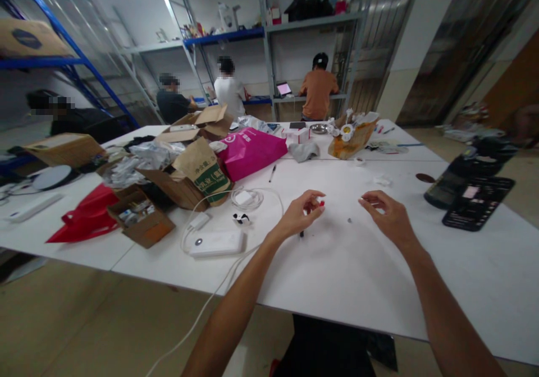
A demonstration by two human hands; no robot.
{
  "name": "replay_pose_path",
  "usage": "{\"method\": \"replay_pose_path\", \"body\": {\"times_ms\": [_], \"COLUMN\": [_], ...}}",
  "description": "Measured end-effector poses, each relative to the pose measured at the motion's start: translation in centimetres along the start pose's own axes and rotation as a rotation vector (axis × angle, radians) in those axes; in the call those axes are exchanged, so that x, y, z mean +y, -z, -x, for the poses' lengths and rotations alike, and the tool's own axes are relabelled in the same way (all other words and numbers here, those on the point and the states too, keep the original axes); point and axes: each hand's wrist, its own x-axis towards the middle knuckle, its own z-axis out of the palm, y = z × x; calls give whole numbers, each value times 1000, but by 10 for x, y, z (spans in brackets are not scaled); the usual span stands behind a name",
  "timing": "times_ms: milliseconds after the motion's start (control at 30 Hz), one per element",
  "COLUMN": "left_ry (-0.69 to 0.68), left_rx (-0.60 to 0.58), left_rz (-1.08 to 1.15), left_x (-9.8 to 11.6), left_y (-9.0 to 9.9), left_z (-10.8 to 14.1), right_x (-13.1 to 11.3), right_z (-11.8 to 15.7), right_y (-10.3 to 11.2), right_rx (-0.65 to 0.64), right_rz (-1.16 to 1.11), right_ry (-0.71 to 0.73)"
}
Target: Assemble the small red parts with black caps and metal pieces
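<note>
At frame centre, a small red piece (321, 203) is being pinched by the left hand (300, 215); the right hand (389, 217), fingers curled, is being held empty nearby above the table (357, 265).

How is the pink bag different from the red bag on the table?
The pink bag is plump and lies far back by the boxes; the red bag lies flat near the table's front edge. The pink bag shows a white logo; the red bag looks plain. Both lie on their sides on the white table.

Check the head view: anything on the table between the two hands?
Mostly bare white table between left hand, which pinches a small red piece, and right hand. Only a tiny dark speck lies there, too small to identify.
</note>
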Motion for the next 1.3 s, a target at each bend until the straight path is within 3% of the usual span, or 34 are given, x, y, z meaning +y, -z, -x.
{"method": "replay_pose_path", "body": {"times_ms": [133,267,500,1000,1300], "left_ry": [-27,-5,52,73,-14], "left_rx": [-169,-330,-417,-414,-335], "left_rz": [-179,-385,-614,-747,-805], "left_x": [-1,-9,-13,-1,1], "left_y": [-1,-3,0,8,7], "left_z": [5,9,10,12,11], "right_x": [20,26,22,21,17], "right_z": [-1,3,8,10,9], "right_y": [15,14,5,4,2], "right_rx": [-256,-449,-460,-496,-527], "right_rz": [95,158,157,108,106], "right_ry": [34,20,39,7,-12]}}
